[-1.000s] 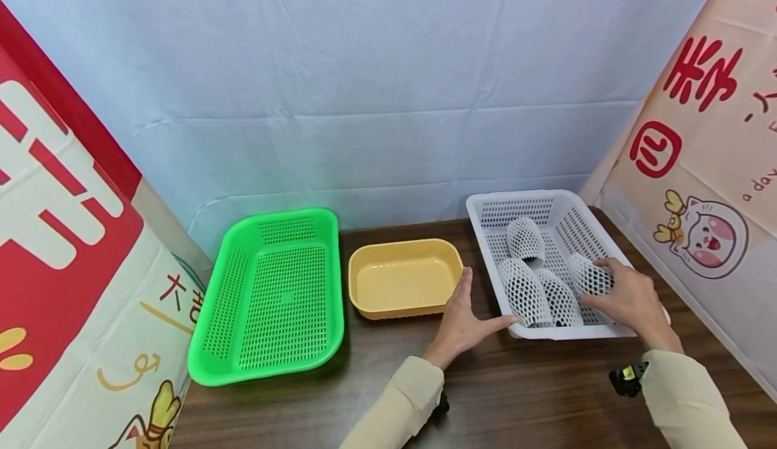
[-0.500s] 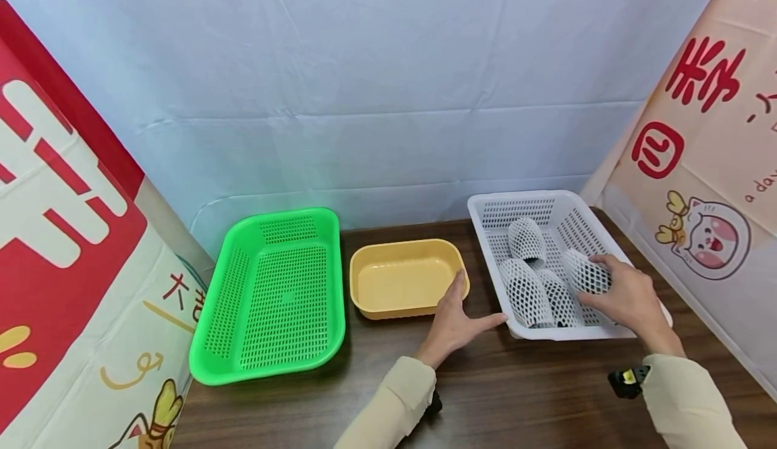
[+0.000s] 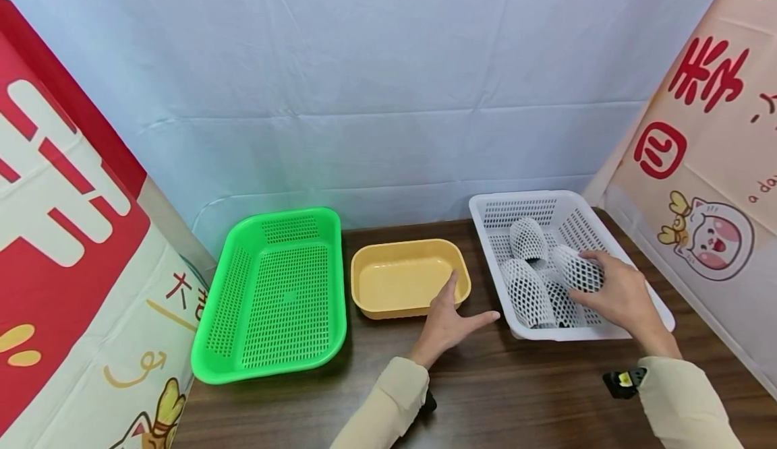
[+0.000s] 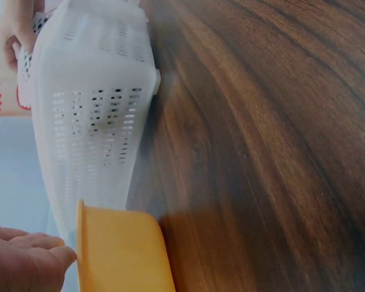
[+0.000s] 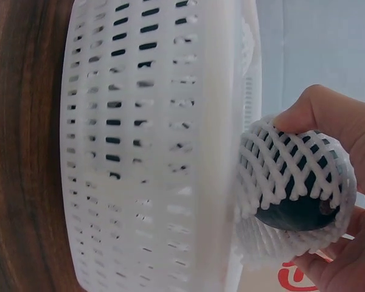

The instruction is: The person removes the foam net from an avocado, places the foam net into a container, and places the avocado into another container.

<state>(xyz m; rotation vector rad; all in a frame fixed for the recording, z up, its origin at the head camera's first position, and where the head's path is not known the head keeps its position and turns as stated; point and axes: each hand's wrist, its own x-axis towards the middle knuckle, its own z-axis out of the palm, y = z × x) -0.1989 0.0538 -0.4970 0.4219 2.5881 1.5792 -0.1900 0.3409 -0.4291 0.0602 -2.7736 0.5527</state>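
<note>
My right hand (image 3: 625, 295) grips a dark, rounded thing in a white foam net (image 3: 573, 268) over the white basket (image 3: 506, 311). In the right wrist view, its smooth dark end shows beneath the net's edge, with my thumb and fingers around it. Several more netted things (image 3: 527, 294) lie in the basket, one partly hidden under the held one. My left hand (image 3: 446, 327) has its thumb and fingers spread; in the left wrist view, its fingertips (image 4: 64, 252) are at the rim of the yellow basin (image 4: 118, 252).
To the left stands a green slotted basket (image 3: 340, 301), with nothing in it. The yellow basin sits between the two baskets on the dark wooden table (image 3: 498, 395). A pale cloth (image 3: 376, 98) hangs behind, and printed cloths flank both sides.
My right hand has raised the netted thing slightly and moved it left within the white basket. My left hand has drawn left, its thumb away from that basket's corner.
</note>
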